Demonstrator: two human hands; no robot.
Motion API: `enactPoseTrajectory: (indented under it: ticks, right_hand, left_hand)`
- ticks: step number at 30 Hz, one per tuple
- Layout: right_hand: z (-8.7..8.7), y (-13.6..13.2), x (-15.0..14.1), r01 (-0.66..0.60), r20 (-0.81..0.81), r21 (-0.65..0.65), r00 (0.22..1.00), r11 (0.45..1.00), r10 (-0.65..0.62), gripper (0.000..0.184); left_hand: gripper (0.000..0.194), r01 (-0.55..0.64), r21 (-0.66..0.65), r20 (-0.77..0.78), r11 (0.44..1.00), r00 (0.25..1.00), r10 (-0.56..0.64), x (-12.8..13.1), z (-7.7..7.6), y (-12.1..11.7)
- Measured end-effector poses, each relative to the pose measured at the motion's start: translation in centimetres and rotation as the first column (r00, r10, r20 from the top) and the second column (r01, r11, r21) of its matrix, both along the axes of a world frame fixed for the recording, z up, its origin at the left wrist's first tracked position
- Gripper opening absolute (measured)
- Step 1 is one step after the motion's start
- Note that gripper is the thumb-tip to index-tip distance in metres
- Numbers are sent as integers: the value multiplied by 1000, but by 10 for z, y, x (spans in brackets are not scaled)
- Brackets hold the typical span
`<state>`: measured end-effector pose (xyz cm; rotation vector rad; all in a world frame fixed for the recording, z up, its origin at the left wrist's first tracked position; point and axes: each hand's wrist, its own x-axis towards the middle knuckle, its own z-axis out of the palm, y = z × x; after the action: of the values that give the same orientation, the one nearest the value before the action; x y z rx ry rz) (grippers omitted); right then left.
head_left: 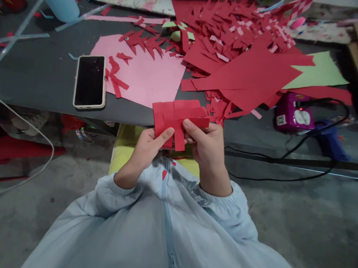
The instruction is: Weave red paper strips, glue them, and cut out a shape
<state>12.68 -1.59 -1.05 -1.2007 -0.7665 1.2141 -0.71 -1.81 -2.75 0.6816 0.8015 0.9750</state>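
Note:
Several overlapping strips of red paper (178, 110) form a flat piece that I hold over my lap, just off the table's front edge. My left hand (148, 147) pinches its left side, thumb on top. At its right side my right hand (207, 144) grips it, with the thumb pressed on a strip and the other fingers mostly hidden underneath. One short strip hangs down between the two thumbs. Past the piece lies a pink paper sheet (155, 77) with red cut-outs (142, 40) on it.
A phone (89, 81) lies on the dark table (31, 77). To the right are a heap of red paper scraps (228, 33), large red sheets (247, 73), green paper (321, 70), a purple box (292, 112), a blue glue gun (330, 141) and a black cable (287, 178). A blue cup (63, 8) stands back left.

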Motion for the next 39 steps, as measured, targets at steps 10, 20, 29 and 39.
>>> enactPoseTrajectory:
  ticks: [10,20,29,39]
  right_hand:
    - [0,0,2,-11,75,-12,997,1000,12,45]
    - [-1,-2,3,-27,45,5,999,1000,27,42]
    - [2,0,4,-15,50,-3,999,1000,16,43]
    - [-3,5,14,2,147,28,989,1000,-6,48]
  left_hand:
    - [39,-38,-28,-39,999,999,37,1,1,0]
    - [44,-40,-58,-26,998,999,38,3,4,-1]
    - [47,5,-34,-29,999,1000,-6,1,9,-1]
    - [40,-142,56,-154,988,977,149,-7,-2,6]
